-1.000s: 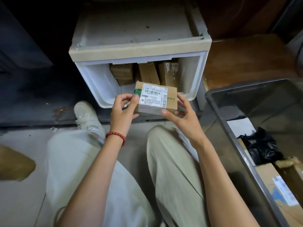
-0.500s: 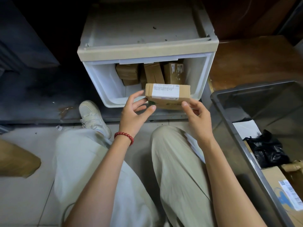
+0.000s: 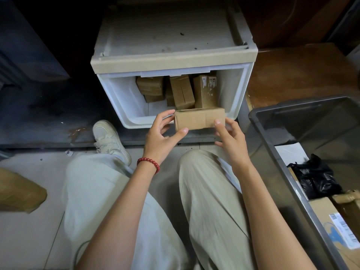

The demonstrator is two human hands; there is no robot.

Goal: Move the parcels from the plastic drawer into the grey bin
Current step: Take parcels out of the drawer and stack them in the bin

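A small brown cardboard parcel (image 3: 199, 118) is held in front of the open white plastic drawer (image 3: 124, 100), plain side towards me. My left hand (image 3: 162, 133) pinches its left end between thumb and fingers. My right hand (image 3: 228, 134) grips its right end. Several more cardboard parcels (image 3: 182, 91) stand at the back of the drawer. The grey bin (image 3: 272, 145) is at the right, with a black bag (image 3: 313, 176) and labelled boxes (image 3: 331, 227) inside it.
My knees in pale trousers (image 3: 204, 191) fill the foreground, and a white shoe (image 3: 109, 141) sits left of the drawer. A brown parcel (image 3: 19, 191) lies on the tiled floor at the left edge. A wooden surface (image 3: 303, 75) is behind the bin.
The parcel has been turned in both hands: its white label faced me, then rolled to the top, and now a plain brown side shows. It stays in front of the drawer.
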